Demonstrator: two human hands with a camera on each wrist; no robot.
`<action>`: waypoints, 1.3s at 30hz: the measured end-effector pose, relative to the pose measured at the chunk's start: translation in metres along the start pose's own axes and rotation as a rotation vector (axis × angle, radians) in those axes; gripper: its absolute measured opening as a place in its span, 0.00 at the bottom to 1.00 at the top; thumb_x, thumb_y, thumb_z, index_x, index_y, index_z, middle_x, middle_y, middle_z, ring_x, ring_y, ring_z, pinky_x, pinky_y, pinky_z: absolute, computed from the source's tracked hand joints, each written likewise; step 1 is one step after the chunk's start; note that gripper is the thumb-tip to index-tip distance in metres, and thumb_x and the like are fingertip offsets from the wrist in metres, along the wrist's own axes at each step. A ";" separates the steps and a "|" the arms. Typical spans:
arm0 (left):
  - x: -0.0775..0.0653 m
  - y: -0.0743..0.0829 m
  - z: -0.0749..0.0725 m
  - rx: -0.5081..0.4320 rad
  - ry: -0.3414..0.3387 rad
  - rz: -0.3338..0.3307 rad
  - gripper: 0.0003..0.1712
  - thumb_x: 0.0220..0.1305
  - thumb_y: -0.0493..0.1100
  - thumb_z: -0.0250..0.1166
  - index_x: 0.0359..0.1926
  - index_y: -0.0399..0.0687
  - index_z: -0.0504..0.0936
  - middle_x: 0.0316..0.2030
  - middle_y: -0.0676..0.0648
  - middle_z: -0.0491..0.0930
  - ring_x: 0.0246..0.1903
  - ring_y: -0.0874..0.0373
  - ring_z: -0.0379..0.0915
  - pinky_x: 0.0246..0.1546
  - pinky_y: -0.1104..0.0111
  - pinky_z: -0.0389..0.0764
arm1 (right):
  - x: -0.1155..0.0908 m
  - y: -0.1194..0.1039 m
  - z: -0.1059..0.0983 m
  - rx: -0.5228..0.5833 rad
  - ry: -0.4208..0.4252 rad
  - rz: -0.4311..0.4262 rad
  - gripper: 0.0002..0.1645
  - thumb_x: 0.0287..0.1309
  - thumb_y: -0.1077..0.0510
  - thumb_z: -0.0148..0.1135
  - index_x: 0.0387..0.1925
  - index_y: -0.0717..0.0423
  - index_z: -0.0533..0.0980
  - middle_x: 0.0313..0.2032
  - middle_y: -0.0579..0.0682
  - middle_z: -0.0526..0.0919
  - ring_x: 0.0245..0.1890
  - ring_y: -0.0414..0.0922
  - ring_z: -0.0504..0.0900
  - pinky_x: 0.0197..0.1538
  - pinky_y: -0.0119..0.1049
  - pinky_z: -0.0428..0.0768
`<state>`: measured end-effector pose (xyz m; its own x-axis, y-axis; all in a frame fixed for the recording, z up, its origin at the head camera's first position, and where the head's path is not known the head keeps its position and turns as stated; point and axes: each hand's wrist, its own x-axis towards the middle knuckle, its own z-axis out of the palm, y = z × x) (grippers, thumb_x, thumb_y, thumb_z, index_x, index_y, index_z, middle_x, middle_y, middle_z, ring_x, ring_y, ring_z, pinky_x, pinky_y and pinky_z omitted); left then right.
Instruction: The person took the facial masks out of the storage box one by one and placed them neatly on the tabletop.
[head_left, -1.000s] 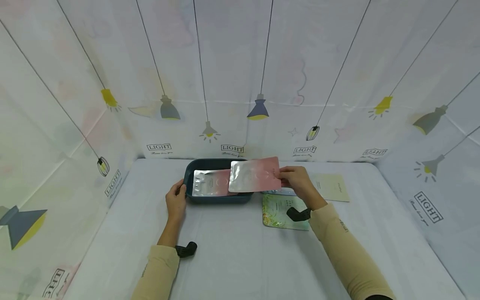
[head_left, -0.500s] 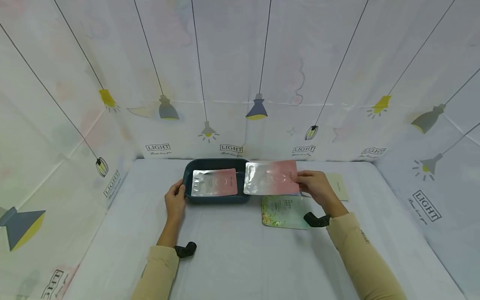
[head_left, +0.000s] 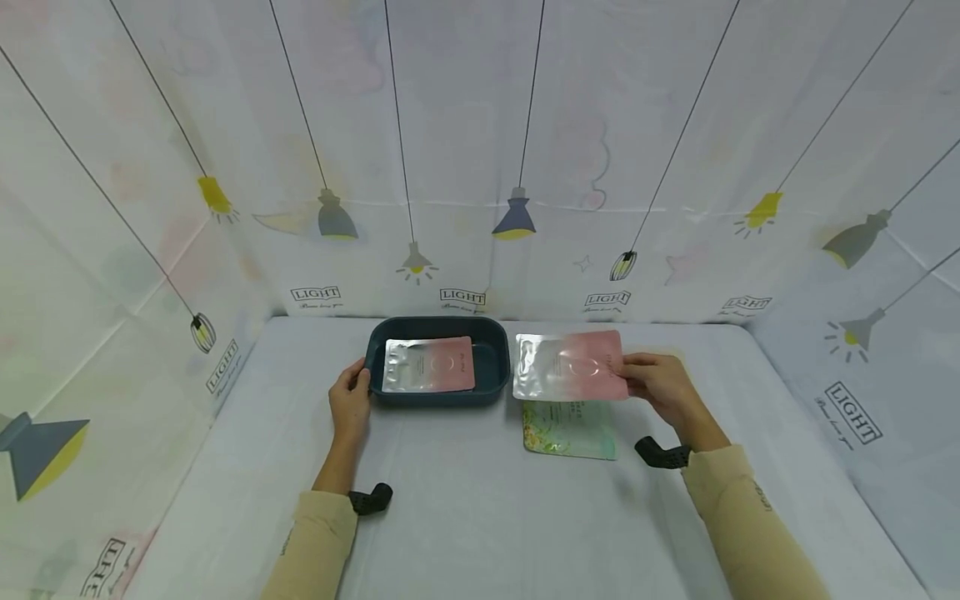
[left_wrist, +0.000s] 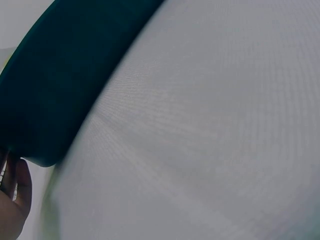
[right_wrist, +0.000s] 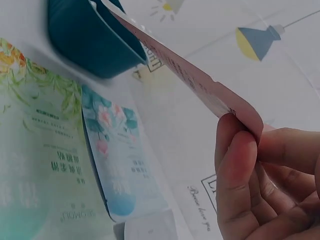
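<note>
My right hand (head_left: 667, 392) pinches the right, pink end of a silver-and-pink sheet mask packet (head_left: 567, 367) between thumb and fingers, just right of the dark teal tray (head_left: 492, 362). In the right wrist view the held packet (right_wrist: 200, 85) is seen nearly edge-on, raised above the table. My left hand (head_left: 350, 408) grips the tray's left end, fingers at its rim. A second silver-and-pink packet (head_left: 429, 365) lies flat inside the tray, toward its left side. Below the held packet lies a green floral packet (head_left: 570, 430).
A blue packet with pink lotus flowers (right_wrist: 115, 150) lies beside the green one in the right wrist view; in the head view the held packet covers it. White cloth covers the table (head_left: 465, 508). A lamp-printed curtain (head_left: 465, 250) rises behind and at both sides.
My right hand has carried the pink packet rightward and slightly nearer, from over the tray to over the packets at its right. The left hand and tray have stayed put.
</note>
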<state>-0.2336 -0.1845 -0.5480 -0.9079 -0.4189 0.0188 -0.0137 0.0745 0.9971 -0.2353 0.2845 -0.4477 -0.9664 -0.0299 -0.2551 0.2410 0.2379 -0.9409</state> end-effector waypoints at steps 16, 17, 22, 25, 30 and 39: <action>-0.002 0.004 -0.002 -0.009 -0.025 -0.005 0.23 0.75 0.43 0.50 0.65 0.39 0.71 0.61 0.37 0.73 0.55 0.51 0.69 0.39 0.90 0.72 | -0.014 0.027 -0.037 0.003 0.014 0.063 0.32 0.66 0.52 0.60 0.63 0.70 0.66 0.35 0.36 0.81 0.35 0.36 0.81 0.42 0.28 0.82; -0.002 0.004 -0.002 -0.011 -0.024 -0.006 0.22 0.75 0.43 0.50 0.65 0.39 0.71 0.61 0.37 0.73 0.55 0.51 0.69 0.39 0.89 0.72 | -0.015 0.028 -0.040 0.005 0.018 0.068 0.32 0.66 0.52 0.60 0.63 0.70 0.67 0.35 0.36 0.81 0.35 0.36 0.81 0.42 0.28 0.82; -0.002 0.004 -0.002 -0.010 -0.015 0.005 0.21 0.75 0.41 0.50 0.64 0.37 0.72 0.60 0.37 0.74 0.54 0.51 0.70 0.39 0.89 0.73 | -0.019 0.036 -0.052 0.026 0.022 0.077 0.25 0.65 0.54 0.62 0.57 0.66 0.72 0.33 0.35 0.82 0.34 0.35 0.81 0.40 0.28 0.82; -0.001 0.003 -0.002 0.000 -0.004 0.004 0.21 0.75 0.40 0.51 0.63 0.38 0.73 0.59 0.37 0.75 0.53 0.52 0.70 0.38 0.90 0.72 | -0.023 0.040 -0.058 0.041 0.024 0.091 0.22 0.64 0.55 0.62 0.55 0.64 0.74 0.33 0.35 0.82 0.33 0.35 0.81 0.40 0.28 0.82; 0.000 0.001 -0.001 0.008 0.004 -0.007 0.21 0.74 0.40 0.51 0.63 0.38 0.73 0.59 0.38 0.75 0.53 0.54 0.70 0.38 0.90 0.73 | -0.027 0.047 -0.066 0.011 0.040 0.146 0.31 0.65 0.54 0.61 0.63 0.69 0.67 0.34 0.33 0.81 0.34 0.34 0.80 0.41 0.28 0.82; 0.000 0.004 -0.001 0.005 0.003 -0.006 0.21 0.74 0.40 0.51 0.63 0.37 0.73 0.58 0.37 0.75 0.53 0.53 0.71 0.39 0.90 0.73 | -0.030 0.062 -0.077 0.036 0.047 0.230 0.40 0.66 0.53 0.60 0.69 0.70 0.57 0.36 0.32 0.79 0.37 0.33 0.79 0.43 0.28 0.81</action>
<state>-0.2339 -0.1849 -0.5441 -0.9066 -0.4218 0.0130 -0.0214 0.0767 0.9968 -0.1981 0.3753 -0.4812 -0.8885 0.0662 -0.4541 0.4577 0.1983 -0.8667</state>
